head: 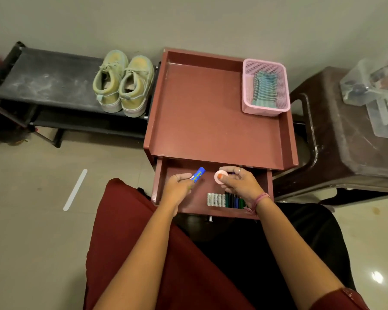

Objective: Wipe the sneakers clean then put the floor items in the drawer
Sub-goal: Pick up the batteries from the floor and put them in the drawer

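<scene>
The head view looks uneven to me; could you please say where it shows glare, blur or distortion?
Head view: a bright glare spot on the floor tiles at lower right; the clear plastic boxes at the right edge are smeared; wide-angle bending bows the shoe rack and stool outward; the open drawer stays fairly sharp.

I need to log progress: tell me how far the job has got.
Done, by the look of it: sneakers sit paired on the rack, and batteries already lie in the open drawer. In hand: left hand holds a blue tube, right hand a pink round item, both over the drawer. Left: a white strip on the floor.
</scene>
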`<act>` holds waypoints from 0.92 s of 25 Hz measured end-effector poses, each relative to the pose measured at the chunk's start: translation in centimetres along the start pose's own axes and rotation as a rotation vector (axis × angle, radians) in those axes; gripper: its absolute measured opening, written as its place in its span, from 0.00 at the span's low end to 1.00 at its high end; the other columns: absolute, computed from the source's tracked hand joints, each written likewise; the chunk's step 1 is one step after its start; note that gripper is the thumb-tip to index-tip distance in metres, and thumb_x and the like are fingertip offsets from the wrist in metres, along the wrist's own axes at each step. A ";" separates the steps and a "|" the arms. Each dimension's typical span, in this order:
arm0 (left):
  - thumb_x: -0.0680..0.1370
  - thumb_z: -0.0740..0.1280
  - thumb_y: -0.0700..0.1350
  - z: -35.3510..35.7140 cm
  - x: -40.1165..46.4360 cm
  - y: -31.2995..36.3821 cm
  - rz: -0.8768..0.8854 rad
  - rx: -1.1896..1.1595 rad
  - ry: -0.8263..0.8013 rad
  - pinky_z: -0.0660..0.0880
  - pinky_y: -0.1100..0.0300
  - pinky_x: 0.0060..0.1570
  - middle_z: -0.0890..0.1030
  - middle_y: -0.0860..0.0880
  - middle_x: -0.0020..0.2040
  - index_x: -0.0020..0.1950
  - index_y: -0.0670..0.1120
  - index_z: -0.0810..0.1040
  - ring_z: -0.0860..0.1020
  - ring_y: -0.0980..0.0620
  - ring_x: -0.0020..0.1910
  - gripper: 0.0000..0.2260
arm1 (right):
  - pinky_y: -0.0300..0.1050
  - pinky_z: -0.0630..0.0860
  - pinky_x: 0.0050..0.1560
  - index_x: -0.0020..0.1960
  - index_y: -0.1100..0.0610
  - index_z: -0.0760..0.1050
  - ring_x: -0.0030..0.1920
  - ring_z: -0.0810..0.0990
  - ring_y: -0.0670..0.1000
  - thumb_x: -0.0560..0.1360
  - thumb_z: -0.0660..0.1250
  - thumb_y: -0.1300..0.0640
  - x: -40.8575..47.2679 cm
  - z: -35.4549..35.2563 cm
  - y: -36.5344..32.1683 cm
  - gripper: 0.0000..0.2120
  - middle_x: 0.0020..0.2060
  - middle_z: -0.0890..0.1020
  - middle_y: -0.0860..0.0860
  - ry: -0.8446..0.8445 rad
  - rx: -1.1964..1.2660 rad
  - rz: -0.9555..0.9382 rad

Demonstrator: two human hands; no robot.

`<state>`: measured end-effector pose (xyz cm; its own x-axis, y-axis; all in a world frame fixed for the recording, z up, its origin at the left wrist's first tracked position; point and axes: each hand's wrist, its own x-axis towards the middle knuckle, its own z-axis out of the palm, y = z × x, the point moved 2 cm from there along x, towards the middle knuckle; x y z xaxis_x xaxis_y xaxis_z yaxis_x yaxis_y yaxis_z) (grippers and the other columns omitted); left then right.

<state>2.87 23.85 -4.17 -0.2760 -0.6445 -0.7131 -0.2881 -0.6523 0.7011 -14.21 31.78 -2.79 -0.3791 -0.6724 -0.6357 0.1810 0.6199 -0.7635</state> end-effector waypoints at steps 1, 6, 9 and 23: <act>0.77 0.65 0.36 0.1 0.5 -0.3 -0.016 -0.005 0.003 0.75 0.55 0.58 0.79 0.49 0.43 0.59 0.40 0.77 0.78 0.53 0.46 0.11 | 0.34 0.78 0.36 0.58 0.57 0.76 0.33 0.79 0.44 0.74 0.70 0.60 0.3 -0.4 0.7 0.12 0.39 0.81 0.52 0.006 0.004 0.016; 0.78 0.63 0.35 0.3 2.7 -1.7 -0.094 0.006 0.047 0.75 0.63 0.44 0.79 0.43 0.50 0.65 0.38 0.74 0.78 0.54 0.42 0.16 | 0.35 0.79 0.35 0.59 0.58 0.75 0.30 0.81 0.42 0.76 0.67 0.62 2.8 -0.7 4.3 0.12 0.42 0.80 0.54 -0.010 -0.108 0.087; 0.77 0.63 0.34 0.3 3.4 -1.7 -0.098 -0.003 0.070 0.72 0.64 0.41 0.79 0.44 0.47 0.65 0.39 0.74 0.76 0.53 0.42 0.16 | 0.40 0.79 0.39 0.56 0.57 0.76 0.36 0.81 0.49 0.74 0.70 0.61 5.4 0.3 6.7 0.11 0.41 0.79 0.54 -0.041 -0.335 0.098; 0.77 0.64 0.33 0.1 4.8 -0.9 -0.121 -0.099 0.105 0.74 0.64 0.45 0.79 0.43 0.51 0.62 0.39 0.76 0.76 0.51 0.48 0.14 | 0.42 0.71 0.58 0.57 0.60 0.77 0.58 0.77 0.55 0.74 0.70 0.58 12.1 5.5 11.3 0.13 0.57 0.79 0.56 -0.131 -0.933 0.165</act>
<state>1.72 21.41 -8.26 -0.1463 -0.5939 -0.7911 -0.2203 -0.7601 0.6113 -11.74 28.42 -19.78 -0.2982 -0.5528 -0.7781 -0.5947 0.7452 -0.3016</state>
